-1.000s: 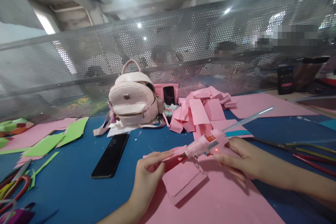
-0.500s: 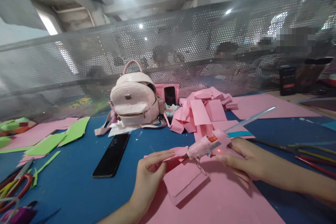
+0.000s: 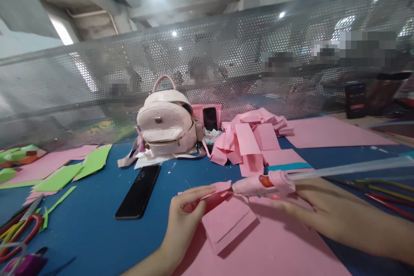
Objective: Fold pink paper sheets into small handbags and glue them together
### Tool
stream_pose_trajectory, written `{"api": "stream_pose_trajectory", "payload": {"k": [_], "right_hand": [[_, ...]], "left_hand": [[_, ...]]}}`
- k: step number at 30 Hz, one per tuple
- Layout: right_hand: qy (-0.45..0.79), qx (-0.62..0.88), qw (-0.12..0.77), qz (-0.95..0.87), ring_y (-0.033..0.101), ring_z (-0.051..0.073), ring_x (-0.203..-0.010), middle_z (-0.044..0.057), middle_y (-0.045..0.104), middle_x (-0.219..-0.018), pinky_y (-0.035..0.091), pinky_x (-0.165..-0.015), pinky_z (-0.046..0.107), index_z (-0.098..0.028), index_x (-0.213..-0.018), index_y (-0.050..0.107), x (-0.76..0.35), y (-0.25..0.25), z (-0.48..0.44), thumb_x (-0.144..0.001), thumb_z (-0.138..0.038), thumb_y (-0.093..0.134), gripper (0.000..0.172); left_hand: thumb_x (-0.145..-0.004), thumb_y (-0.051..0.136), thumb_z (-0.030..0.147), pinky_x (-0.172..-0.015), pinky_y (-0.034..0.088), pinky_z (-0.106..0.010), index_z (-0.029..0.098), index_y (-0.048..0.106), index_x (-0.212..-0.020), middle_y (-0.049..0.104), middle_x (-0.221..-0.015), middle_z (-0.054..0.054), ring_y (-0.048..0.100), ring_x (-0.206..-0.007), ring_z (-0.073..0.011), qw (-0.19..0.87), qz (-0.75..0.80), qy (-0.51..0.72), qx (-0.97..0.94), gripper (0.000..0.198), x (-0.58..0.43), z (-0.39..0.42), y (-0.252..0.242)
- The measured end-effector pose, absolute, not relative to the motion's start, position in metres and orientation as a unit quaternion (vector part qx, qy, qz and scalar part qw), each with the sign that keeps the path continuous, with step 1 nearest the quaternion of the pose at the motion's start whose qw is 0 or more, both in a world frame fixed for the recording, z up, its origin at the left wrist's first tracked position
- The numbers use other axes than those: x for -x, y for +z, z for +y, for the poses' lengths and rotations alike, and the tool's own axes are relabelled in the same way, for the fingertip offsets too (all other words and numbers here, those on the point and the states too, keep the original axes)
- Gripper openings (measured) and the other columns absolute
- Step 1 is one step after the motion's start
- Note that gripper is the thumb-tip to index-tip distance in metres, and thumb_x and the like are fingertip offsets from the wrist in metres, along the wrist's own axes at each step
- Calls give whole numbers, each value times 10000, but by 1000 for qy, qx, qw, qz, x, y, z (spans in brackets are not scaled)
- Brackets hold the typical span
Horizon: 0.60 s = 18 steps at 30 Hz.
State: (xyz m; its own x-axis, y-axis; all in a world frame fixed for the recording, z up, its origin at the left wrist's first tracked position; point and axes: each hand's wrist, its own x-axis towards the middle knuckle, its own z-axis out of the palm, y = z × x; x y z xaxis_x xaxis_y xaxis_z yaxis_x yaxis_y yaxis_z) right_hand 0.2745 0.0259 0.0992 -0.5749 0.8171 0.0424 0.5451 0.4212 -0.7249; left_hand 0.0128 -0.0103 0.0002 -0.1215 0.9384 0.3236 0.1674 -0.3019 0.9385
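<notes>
My right hand [image 3: 310, 207] is closed round a pink hot glue gun [image 3: 265, 184], which has an orange patch, a lit red light and a long clear glue stick [image 3: 349, 169] out of its back. The gun's nozzle touches or nearly touches a raised flap of a pink folded paper piece [image 3: 229, 224]. My left hand [image 3: 189, 211] pinches this piece at its left edge between thumb and fingers. The piece has a boxy shape and rests on a large pink paper sheet [image 3: 284, 241] on the blue table [image 3: 97, 246].
A black phone [image 3: 138, 192] lies left of my hands. Behind stand a pale pink backpack [image 3: 166, 123] and a heap of pink paper strips [image 3: 252, 133]. Red-handled scissors [image 3: 35, 228] and green paper [image 3: 93, 161] are on the left; more scissors [image 3: 384, 194] lie right. A perforated metal panel [image 3: 226, 60] borders the back.
My right hand has swung the glue gun flatter, so its glue stick now points right rather than up. My left hand and the folded paper have barely moved.
</notes>
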Motion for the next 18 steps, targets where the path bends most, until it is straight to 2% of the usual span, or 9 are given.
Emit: {"api": "stream_pose_trajectory", "payload": {"k": [4,8,11,14,16,18], "right_hand": [[380,388,162,-824,503,357,-1300,36,658,-1312,338,-1143,461,-292,-1245,688,-273,104,22,-914,-536,527,441],[384,376,140,-832,460,361,-1341,29,614,-1376,310,-1164,470,-302,-1308,644,-273,107,26,-925,-498,529,445],[369,382,140,-836,498,354,-1308,28,628,-1356,339,-1149,452,-301,-1290,656,-272,109,26,-921,-504,531,440],[345,400,167,-832,607,343,-1167,48,702,-1225,449,-1046,409,-275,-1121,747,-271,106,23,-897,-563,542,418],[338,438,196,-810,687,317,-950,78,761,-980,541,-857,370,-220,-965,770,-271,99,23,-866,-623,551,469],[367,462,215,-778,677,248,-669,52,706,-656,538,-638,313,-175,-858,735,-273,90,29,-852,-639,562,495]], "left_hand": [[-841,626,212,-947,539,-333,274,814,-912,785,-1023,-48,719,-1017,-235,334,489,568,-572,210,-13,-10,-1],[-838,620,218,-931,546,-329,251,814,-916,783,-1029,-59,715,-1023,-241,340,490,568,-567,212,-13,-10,-1],[-829,622,215,-925,543,-311,245,815,-906,786,-1019,-56,719,-1009,-233,343,492,569,-562,210,-12,-9,0],[-830,622,225,-923,540,-309,236,815,-900,787,-1015,-61,719,-1005,-235,347,492,569,-560,206,-12,-9,0],[-833,614,219,-920,538,-307,235,814,-905,785,-1022,-60,715,-1013,-235,349,491,569,-561,213,-12,-9,0],[-830,603,203,-911,539,-298,238,813,-910,784,-1028,-54,714,-1015,-231,352,491,569,-558,227,-12,-9,-1]]}}
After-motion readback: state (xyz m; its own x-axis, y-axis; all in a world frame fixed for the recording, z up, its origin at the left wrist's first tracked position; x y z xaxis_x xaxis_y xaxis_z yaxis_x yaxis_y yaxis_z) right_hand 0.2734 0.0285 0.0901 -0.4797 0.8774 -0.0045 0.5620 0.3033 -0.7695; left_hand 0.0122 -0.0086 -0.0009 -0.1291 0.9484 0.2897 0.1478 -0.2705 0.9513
